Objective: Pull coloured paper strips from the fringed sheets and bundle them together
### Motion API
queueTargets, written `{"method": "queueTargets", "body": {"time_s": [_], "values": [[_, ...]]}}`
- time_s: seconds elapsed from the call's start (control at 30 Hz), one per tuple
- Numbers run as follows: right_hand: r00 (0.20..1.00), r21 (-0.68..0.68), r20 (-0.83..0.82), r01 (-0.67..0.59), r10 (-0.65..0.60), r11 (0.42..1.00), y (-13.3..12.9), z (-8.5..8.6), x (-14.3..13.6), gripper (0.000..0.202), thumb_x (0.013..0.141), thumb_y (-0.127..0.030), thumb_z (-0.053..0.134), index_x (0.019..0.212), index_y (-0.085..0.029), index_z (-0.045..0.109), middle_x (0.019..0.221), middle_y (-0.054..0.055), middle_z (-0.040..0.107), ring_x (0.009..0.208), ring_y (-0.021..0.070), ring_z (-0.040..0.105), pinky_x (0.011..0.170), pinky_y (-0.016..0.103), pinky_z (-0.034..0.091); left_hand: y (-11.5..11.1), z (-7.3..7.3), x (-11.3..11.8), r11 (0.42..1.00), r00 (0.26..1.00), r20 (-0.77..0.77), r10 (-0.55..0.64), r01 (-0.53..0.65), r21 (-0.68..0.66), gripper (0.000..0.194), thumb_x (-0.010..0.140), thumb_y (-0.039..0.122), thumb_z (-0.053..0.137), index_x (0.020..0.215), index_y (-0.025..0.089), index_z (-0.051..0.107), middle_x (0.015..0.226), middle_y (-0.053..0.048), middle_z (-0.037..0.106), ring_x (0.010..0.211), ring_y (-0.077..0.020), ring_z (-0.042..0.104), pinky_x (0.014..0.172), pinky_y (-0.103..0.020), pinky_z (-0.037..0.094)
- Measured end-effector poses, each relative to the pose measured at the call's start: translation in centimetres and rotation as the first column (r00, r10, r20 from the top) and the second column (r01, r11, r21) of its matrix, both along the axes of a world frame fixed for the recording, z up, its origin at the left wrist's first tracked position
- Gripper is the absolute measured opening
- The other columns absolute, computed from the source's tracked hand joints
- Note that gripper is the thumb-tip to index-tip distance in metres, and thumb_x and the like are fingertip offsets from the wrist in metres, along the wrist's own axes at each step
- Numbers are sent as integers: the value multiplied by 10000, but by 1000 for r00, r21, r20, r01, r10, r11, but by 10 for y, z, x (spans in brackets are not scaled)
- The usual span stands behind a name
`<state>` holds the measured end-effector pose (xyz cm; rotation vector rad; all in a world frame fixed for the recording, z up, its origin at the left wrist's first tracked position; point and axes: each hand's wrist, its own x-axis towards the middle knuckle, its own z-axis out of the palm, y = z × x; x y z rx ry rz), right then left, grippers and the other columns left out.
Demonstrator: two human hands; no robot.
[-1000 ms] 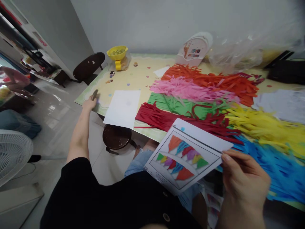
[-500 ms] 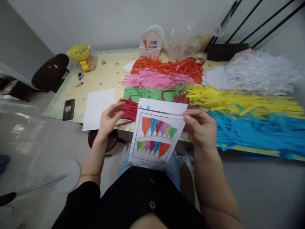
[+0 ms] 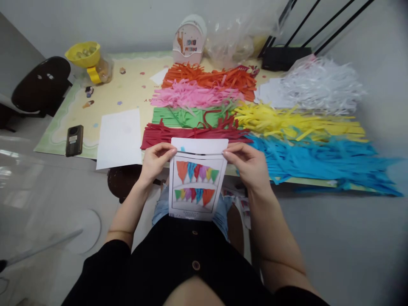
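Both hands pinch the upper edges of a printed sheet (image 3: 195, 146) showing two rows of colourful bunting. My left hand (image 3: 156, 161) grips its left side, thumb and fingers pressed together. On the opposite side my right hand (image 3: 250, 163) holds it the same way. The sheet hangs in front of my lap, over the table's near edge. Just beyond it lie red paper fringe (image 3: 165, 134), green fringe (image 3: 181, 117), pink fringe (image 3: 194, 93) and orange fringe (image 3: 207, 78). Yellow fringe (image 3: 296, 121) and blue fringe (image 3: 312, 157) spread to the right.
A white paper (image 3: 118, 138) and a phone (image 3: 74, 140) lie on the left of the table (image 3: 57, 140). Farther back stand a yellow kitchen scale-like container (image 3: 83, 54) and a white holder (image 3: 188, 42). White shredded strips (image 3: 321, 87) and a black router (image 3: 283, 58) are at right.
My left hand, apart from the sheet before, has closed on its left edge. The sheet has straightened from its tilt. The camera view has shifted, so the table contents appear farther left.
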<state>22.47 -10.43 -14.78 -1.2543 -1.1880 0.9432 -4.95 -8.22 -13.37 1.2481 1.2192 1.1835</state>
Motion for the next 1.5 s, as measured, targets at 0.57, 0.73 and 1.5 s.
{"method": "queueTargets", "body": {"time_s": [0.57,0.73,1.5], "values": [[989,-123,-14,-147,146,981,-5,-24,6,350,652,-447,898,873,-213,759,772,-2,737,680,153,668,616,262,579,6,-12,-9,961,983,29,-182,184,-207,381,631,402,923,904,189,764,763,-5,689,672,-134,606,592,-242,484],[987,-95,38,-154,159,983,-7,-24,8,314,687,-420,865,906,-216,768,863,17,773,752,162,695,686,268,579,7,-13,-10,959,972,-23,-235,228,-167,397,689,390,883,1038,203,846,738,-9,698,653,-119,571,601,-234,471],[859,-200,317,-354,403,913,8,-20,15,409,827,-407,661,1118,-172,827,1064,86,832,941,260,789,861,353,622,57,-6,0,712,508,-627,-590,694,-107,409,944,349,645,1291,180,780,1233,-74,805,1112,-232,756,949,-274,546]]}}
